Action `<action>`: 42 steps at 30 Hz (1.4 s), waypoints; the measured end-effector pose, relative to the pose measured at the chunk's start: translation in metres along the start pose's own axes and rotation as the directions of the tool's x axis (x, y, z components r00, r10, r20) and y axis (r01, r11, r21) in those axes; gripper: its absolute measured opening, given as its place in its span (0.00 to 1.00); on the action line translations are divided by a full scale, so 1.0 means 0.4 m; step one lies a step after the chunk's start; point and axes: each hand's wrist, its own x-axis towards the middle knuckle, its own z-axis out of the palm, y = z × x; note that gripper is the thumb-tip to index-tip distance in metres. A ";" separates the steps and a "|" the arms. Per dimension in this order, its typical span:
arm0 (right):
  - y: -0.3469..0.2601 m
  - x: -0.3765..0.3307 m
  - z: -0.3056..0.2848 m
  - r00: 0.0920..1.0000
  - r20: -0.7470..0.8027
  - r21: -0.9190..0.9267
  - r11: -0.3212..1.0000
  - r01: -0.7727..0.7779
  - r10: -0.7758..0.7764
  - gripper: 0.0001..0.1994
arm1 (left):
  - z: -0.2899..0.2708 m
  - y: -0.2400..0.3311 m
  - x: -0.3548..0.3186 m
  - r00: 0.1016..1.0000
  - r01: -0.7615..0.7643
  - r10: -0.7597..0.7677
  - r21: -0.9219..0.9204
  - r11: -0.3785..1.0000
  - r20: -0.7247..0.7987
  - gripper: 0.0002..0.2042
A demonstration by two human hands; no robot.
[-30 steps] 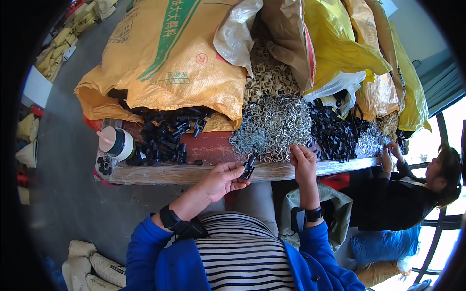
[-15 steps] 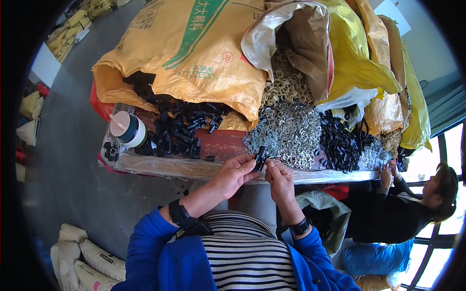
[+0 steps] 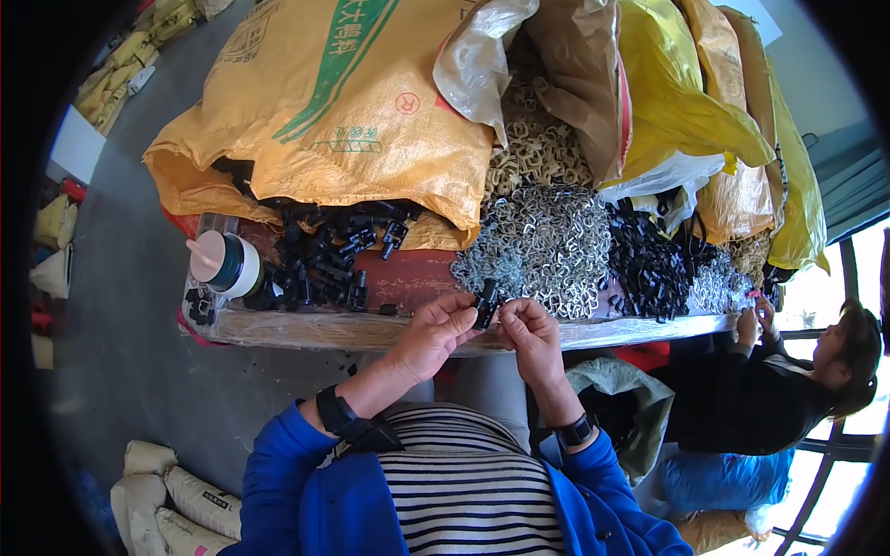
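Left hand (image 3: 432, 335) gripping black part (image 3: 487, 302), right hand (image 3: 531, 338) just beside it, grip unclear

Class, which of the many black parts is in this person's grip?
The black part in the left hand, close beside the right hand; the other black parts lie piled or loose, untouched by these two hands.

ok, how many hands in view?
4: wearer's left hand, holding a black part; wearer's right hand, close beside it; co-worker's lower hand and co-worker's upper hand, farther right along the table. No others show.
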 end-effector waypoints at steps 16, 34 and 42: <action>-0.038 -0.077 0.017 0.976 0.058 -0.192 0.957 0.217 -0.209 0.03 | 0.044 0.002 -0.051 0.990 0.139 -0.137 0.055 0.989 -0.043 0.11; -0.085 -0.061 0.019 0.738 0.498 -0.727 0.246 0.641 -0.455 0.05 | 0.024 -0.004 -0.052 0.969 0.243 -0.236 0.129 0.961 -0.066 0.11; -0.094 -0.053 -0.002 0.904 0.357 -0.725 0.542 0.426 -0.234 0.05 | 0.033 0.004 -0.048 0.965 0.263 -0.256 0.176 0.949 -0.063 0.11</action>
